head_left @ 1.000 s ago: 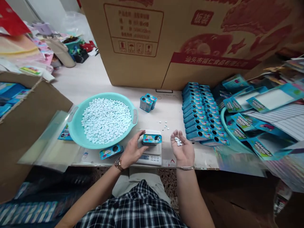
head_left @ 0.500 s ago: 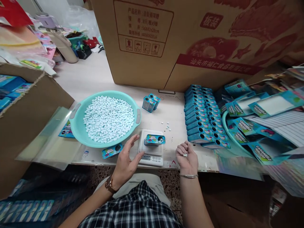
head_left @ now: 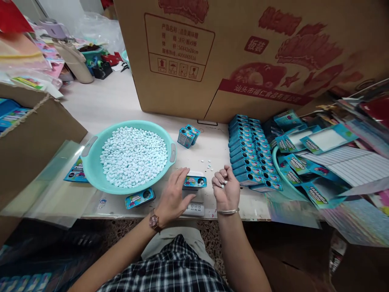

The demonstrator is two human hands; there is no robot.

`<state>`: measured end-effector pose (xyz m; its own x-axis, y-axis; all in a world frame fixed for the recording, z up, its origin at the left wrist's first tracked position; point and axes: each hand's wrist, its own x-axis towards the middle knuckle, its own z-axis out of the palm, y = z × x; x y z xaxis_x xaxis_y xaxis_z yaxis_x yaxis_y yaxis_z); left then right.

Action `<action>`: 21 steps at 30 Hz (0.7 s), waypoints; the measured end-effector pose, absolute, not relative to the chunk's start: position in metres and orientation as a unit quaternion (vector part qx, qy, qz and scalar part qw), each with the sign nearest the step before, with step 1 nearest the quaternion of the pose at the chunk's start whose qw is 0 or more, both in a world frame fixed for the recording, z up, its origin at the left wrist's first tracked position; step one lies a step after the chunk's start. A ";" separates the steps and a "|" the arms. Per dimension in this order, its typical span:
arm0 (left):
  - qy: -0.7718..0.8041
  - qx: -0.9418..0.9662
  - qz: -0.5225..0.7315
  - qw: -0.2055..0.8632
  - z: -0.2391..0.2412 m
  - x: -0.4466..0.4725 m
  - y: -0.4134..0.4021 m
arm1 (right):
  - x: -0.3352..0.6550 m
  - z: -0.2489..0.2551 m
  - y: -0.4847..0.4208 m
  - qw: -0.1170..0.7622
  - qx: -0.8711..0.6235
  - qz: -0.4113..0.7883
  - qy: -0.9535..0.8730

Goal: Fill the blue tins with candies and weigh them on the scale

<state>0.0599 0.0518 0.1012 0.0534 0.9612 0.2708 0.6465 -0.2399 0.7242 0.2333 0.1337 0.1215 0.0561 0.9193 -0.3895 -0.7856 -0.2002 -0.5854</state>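
Observation:
A small blue candy box (head_left: 194, 181) with a dark round window rests on a white kitchen scale (head_left: 196, 209). My left hand (head_left: 174, 198) is at the left of that box, fingers stretched out and thumb apart, covering part of the scale and its display; whether it touches the box I cannot tell. My right hand (head_left: 226, 187) is palm up to the right of the scale, fingers curled over a few pale candies (head_left: 224, 184). Left of the scale lies another blue box (head_left: 140, 198), beside a turquoise basin (head_left: 88, 174) heaped with pale blue candies (head_left: 133, 158).
Two boxes (head_left: 187, 136) stand behind the scale, and several loose candies (head_left: 209, 166) lie nearby. Rows of blue boxes (head_left: 247, 154) stand at right, beside a basin of flattened boxes (head_left: 322, 192). A large carton (head_left: 176, 91) walls the back; an open carton (head_left: 33, 134) stands left.
My left hand has moved right, over the scale and closer to the box on it. My right hand is still curled around candies. The whole view has shifted slightly.

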 end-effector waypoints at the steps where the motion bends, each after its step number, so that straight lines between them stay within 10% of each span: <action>1: 0.577 0.704 0.360 0.204 0.101 0.062 0.058 | 0.226 0.124 0.135 0.630 -0.374 0.673 -0.103; 21: 0.594 0.691 0.354 0.210 0.095 0.077 0.079 | 0.206 0.133 0.134 0.644 -0.365 0.653 -0.160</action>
